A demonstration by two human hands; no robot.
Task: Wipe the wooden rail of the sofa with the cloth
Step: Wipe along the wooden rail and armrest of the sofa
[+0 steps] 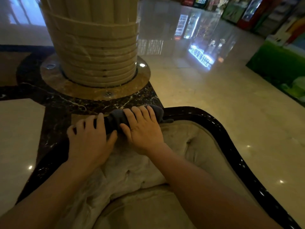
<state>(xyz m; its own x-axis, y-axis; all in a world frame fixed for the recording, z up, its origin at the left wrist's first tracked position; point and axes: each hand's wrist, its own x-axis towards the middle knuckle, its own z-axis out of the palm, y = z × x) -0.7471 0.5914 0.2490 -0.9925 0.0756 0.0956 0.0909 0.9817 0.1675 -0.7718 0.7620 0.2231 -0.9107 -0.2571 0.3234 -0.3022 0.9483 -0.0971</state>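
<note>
The sofa's dark glossy wooden rail (219, 128) curves along the top of a beige tufted backrest (189, 146). A dark grey cloth (115, 117) lies bunched over the rail's top middle. My right hand (143, 128) presses down on the cloth, fingers spread over it and curling over the rail. My left hand (89, 139) grips the bare rail just left of the cloth, its index finger touching the cloth's edge. The rail under both hands is hidden.
A wide ribbed stone column (94, 47) on a round brown base stands just behind the sofa back. Polished marble floor (206, 96) stretches to the right. Green panels (280, 68) and lit display cabinets line the far right.
</note>
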